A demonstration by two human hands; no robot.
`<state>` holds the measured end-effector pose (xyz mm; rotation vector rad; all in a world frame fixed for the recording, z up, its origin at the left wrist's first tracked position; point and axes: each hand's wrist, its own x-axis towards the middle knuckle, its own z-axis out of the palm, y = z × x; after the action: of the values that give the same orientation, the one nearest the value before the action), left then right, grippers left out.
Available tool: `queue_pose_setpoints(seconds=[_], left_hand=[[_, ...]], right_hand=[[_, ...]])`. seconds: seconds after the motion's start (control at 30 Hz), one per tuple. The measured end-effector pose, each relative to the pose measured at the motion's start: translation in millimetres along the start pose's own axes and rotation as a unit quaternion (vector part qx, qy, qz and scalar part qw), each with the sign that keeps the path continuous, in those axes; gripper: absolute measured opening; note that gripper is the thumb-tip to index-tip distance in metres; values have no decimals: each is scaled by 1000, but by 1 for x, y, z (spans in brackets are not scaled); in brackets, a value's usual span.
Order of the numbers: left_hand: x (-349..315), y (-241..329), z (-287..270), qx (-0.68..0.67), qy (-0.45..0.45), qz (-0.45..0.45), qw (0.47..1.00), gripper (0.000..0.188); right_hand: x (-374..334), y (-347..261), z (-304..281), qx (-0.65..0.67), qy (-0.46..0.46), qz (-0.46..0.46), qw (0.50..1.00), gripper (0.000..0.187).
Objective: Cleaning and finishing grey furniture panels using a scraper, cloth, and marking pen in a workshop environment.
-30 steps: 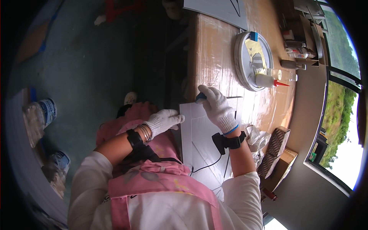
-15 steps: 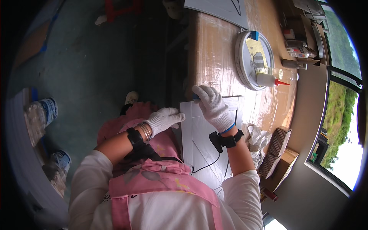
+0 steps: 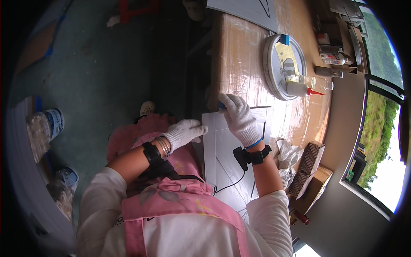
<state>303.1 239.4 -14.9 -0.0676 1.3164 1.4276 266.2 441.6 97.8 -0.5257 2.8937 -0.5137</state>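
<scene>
By panel (image 3: 228,147), block (image 3: 221,105) perhaps farther left

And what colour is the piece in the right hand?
The piece is blue where it shows, best in the head view.

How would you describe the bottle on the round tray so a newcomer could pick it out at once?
Find the film-covered brown table in the upper middle. On it sits a round grey tray. At the tray's lower right is the whitish bottle, whose long red tip sets it apart from the clear container beside it.
</scene>
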Motion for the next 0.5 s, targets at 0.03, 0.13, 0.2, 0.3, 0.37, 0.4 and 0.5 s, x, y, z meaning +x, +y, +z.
queue_pose_setpoints(seconds=[0.03,0.13,0.2,0.3,0.37,0.4,0.5], left_hand=[[1,0,-1,4,-4,0,1000,53],[1,-1,-1,-10,-4,-1,1000,53],[0,1,1,-19,-3,-4,1000,53],[-3,5,0,-13,2,-6,1000,53],[-3,7,0,13,11,-7,1000,52],[-4,9,1,4,8,-8,1000,50],[-6,15,1,-16,-2,-11,1000,47]], right_hand=[[1,-1,-1,31,0,6,1000,45],[1,-4,-3,102,-5,17,995,43],[-1,-6,0,122,-14,11,992,42],[-4,15,-10,61,-22,47,997,39],[-11,41,-16,-2,-2,94,996,35],[-17,51,-20,-19,-4,119,993,35],[-20,47,-22,61,-5,135,989,36]])
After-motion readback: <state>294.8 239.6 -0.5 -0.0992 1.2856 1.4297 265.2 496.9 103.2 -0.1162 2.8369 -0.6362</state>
